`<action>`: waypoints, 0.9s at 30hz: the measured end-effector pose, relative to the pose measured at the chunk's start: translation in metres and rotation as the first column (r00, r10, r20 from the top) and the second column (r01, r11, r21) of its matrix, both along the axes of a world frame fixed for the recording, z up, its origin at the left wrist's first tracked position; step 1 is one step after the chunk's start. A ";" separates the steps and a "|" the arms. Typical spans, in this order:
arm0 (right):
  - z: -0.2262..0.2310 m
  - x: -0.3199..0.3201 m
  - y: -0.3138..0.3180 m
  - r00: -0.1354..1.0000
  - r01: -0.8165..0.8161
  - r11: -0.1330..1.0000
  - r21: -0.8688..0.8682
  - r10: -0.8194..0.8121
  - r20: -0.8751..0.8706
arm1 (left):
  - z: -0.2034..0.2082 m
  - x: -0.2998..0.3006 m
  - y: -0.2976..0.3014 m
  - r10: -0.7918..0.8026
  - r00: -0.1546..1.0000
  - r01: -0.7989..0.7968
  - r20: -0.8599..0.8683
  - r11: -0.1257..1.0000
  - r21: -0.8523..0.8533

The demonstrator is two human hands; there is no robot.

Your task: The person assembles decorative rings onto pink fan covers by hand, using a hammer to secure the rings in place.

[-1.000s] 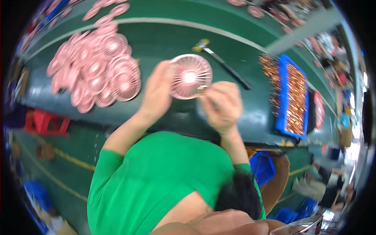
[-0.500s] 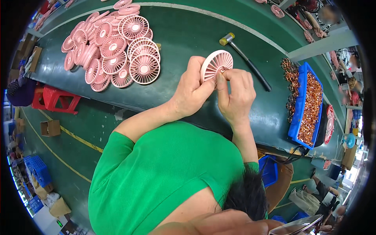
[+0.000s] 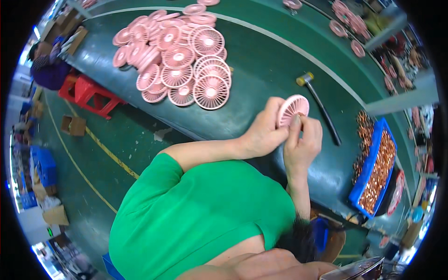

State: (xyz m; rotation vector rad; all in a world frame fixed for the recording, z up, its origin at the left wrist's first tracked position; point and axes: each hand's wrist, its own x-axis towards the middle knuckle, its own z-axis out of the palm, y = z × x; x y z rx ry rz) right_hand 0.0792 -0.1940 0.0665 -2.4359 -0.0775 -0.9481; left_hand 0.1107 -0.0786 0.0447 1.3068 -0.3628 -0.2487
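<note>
Holding a round pink grille (image 3: 290, 108) at a tilt, a person in a green top (image 3: 205, 210) works at a dark green surface (image 3: 266, 56), seen from above through a wide, bending lens. The grille is in front of the body, near the close edge of the surface and a little right of centre. The left hand (image 3: 263, 133) has its grip clamped on the grille's left rim. The right hand (image 3: 304, 140) meets the grille's slatted face from the other side, thumb and forefinger drawn close at the slats; whether that grip pinches something small cannot be told.

To the left lies a large, overlapping heap of similar pink grilles (image 3: 178, 57), well apart from the hands. Just right of the held grille, a hammer (image 3: 323, 107) lies slantwise, its yellow head away from the person and its black handle pointing toward the lower right. Farther right, a long blue tray (image 3: 366, 175) is full of shiny copper-coloured rings (image 3: 380, 163), with more loose rings (image 3: 363, 140) strewn along its left side. Beyond the surface's edge at left stand red stools (image 3: 95, 97).
</note>
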 end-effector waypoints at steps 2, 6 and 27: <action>-0.005 -0.001 -0.001 1.000 -0.010 0.999 0.045 0.009 0.018 | 0.010 -0.001 0.004 -0.021 0.998 0.016 0.055 0.996 0.085; 0.001 0.000 -0.004 0.993 -0.029 0.997 -0.073 0.037 0.109 | 0.001 0.008 0.007 -0.039 0.990 0.038 -0.137 0.999 -0.014; 0.005 -0.003 -0.011 0.993 -0.118 0.993 0.020 0.118 0.006 | 0.008 0.003 0.005 -0.153 0.988 0.153 -0.009 0.988 0.003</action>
